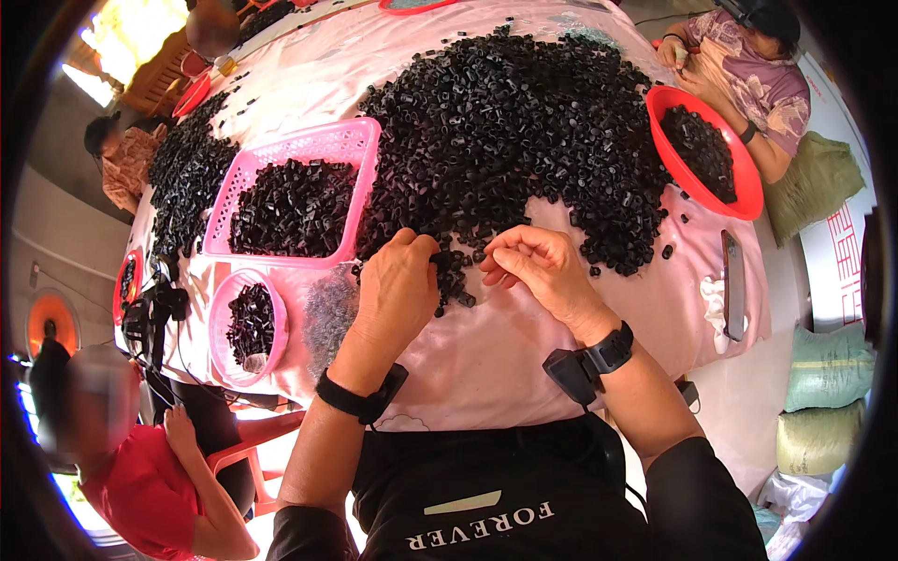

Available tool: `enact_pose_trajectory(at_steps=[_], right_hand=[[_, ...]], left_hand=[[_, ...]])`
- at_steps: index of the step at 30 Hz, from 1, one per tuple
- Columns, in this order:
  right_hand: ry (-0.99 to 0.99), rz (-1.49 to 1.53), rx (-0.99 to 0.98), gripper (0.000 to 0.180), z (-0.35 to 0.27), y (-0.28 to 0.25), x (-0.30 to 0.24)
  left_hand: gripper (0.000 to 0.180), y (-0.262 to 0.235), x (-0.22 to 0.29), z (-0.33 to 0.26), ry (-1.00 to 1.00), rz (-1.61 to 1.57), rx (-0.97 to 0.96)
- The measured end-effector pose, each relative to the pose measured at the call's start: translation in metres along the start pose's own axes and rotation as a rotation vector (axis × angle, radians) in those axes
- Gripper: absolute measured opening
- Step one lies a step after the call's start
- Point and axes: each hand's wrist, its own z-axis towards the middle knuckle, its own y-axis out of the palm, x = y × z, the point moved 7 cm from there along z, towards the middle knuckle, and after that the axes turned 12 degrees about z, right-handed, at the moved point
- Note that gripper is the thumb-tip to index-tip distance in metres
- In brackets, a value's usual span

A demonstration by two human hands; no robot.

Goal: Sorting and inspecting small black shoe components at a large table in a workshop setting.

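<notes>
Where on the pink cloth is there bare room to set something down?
Bare cloth lies between the hands and the near table edge, and between the black pile and the phone. The pink basket and round bowl crowd the left.

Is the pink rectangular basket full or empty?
Partly full: the pink rectangular basket holds a layer of small black parts, with its far end still bare.

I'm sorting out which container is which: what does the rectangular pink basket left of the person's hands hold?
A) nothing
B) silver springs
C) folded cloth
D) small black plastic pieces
D: the rectangular pink basket is filled with small black plastic pieces, like those in the big heap on the table.
</notes>
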Motion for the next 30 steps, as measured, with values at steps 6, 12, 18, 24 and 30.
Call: enact_pose_trajectory(at_steps=[6,12,18,24,30], right_hand=[[-0.022,-0.051,0.006,0.016,0.002,0.001,0.001],[-0.072,-0.115,-0.015,0.015,0.000,0.004,-0.001],[-0.083,-0.110,-0.010,0.019,-0.001,0.003,0.000],[-0.123,-0.036,-0.037,0.011,0.002,0.004,-0.001],[-0.060,0.005,0.012,0.008,0.002,0.003,-0.005]], left_hand=[[0.017,-0.002,0.012,-0.002,0.038,-0.037,0.054],[0.016,0.002,0.025,-0.007,0.024,-0.482,0.034],[0.015,-0.001,0.031,-0.012,-0.038,-0.503,0.025],[0.013,-0.013,0.024,-0.013,0.002,-0.478,0.086],[0.012,-0.044,-0.033,-0.027,-0.081,-0.097,-0.001]])
